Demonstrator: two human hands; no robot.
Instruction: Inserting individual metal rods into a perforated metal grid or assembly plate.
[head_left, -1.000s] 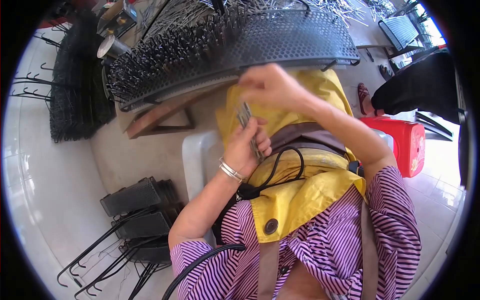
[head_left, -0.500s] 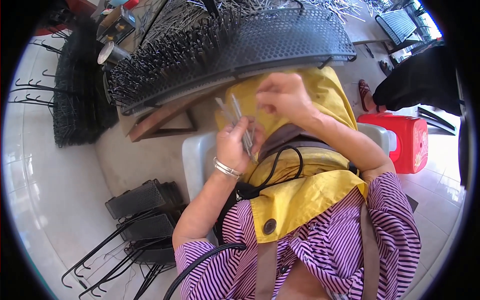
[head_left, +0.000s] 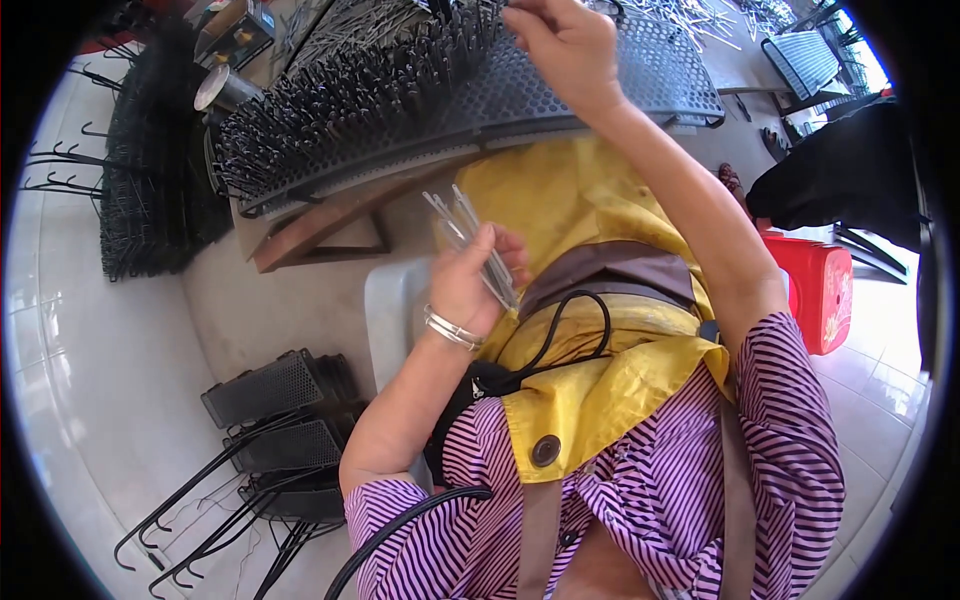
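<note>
My left hand (head_left: pixel 468 280) is closed round a small bundle of thin silvery metal rods (head_left: pixel 463 222), whose ends stick up past the thumb above my yellow apron. Out ahead, my right hand (head_left: pixel 572 50) hangs over a black perforated rack (head_left: pixel 650 75) with its fingertips pinched together; whatever is between them is too small to make out. Dark thin rods (head_left: pixel 340 120) stand upright and close together in the rack's holes, filling its left part. Holes without rods show on its right part.
Loose metal rods (head_left: pixel 690 22) lie heaped on the table behind the rack. A metal can (head_left: pixel 228 88) lies by its left end. More black racks with hooked arms (head_left: pixel 265 400) are at the lower left. A red stool (head_left: pixel 825 295) and a person's dark-clothed leg (head_left: pixel 820 165) are at right.
My right hand has moved from beside the left hand up and forward over the rack, its arm stretching out. The left hand with the metal rods has stayed nearly in place.
</note>
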